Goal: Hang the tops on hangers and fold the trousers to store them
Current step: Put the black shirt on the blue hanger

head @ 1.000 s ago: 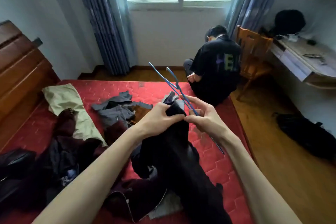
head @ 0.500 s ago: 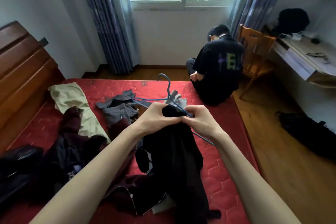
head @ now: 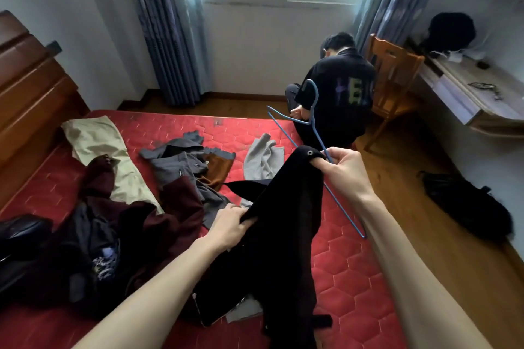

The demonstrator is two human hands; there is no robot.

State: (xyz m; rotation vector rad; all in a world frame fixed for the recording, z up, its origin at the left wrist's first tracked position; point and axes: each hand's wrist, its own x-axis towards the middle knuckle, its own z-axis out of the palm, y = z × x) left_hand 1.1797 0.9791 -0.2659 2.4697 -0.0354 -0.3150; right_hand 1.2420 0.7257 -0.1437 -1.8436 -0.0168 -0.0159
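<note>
A black garment [head: 286,238] hangs stretched between my two hands above the red bed [head: 351,269]. My right hand [head: 347,171] pinches its upper corner together with a thin blue hanger [head: 313,110], whose hook points up and whose one arm runs down past my wrist. My left hand [head: 231,228] grips the garment's edge lower down and to the left. Its lower part trails onto the mattress.
Loose clothes cover the bed: a beige piece [head: 99,147], grey tops [head: 181,161], a light grey piece [head: 262,157], a maroon pile [head: 119,221]. A person in black [head: 337,99] sits on the floor beyond the bed. A wooden chair [head: 392,79], a desk [head: 467,96] and a black bag [head: 465,204] stand at right.
My hands have parted: the left slid down and left along the garment, the right moved right and up with the hanger, whose hook swung upright.
</note>
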